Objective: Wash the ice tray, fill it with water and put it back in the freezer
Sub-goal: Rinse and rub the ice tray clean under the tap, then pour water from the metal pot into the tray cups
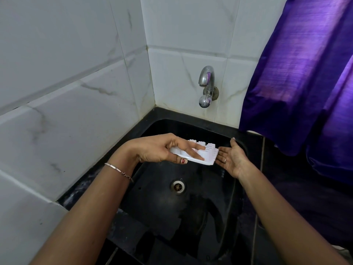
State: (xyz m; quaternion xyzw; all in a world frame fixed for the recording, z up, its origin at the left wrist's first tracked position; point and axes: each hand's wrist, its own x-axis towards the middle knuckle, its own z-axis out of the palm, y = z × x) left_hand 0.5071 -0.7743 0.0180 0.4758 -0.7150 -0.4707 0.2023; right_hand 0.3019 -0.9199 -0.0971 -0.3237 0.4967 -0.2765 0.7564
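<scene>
Black sink (pixel 152 199) in a tiled corner; ice tray (pixel 209 156) held above it, tap (pixel 207 83) not running.
Left hand (pixel 158 150) pinches the tray, fingers across its top, thumb under the near edge; right hand (pixel 231 159) lies open, palm up, holding nothing, fingertips just beside the tray's free end; best to steady that end with the right hand, then lift the tray to the spout beyond both hands.

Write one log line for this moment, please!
left hand: holds ice tray over sink | right hand: open at tray's end | tap: no water seen
</scene>
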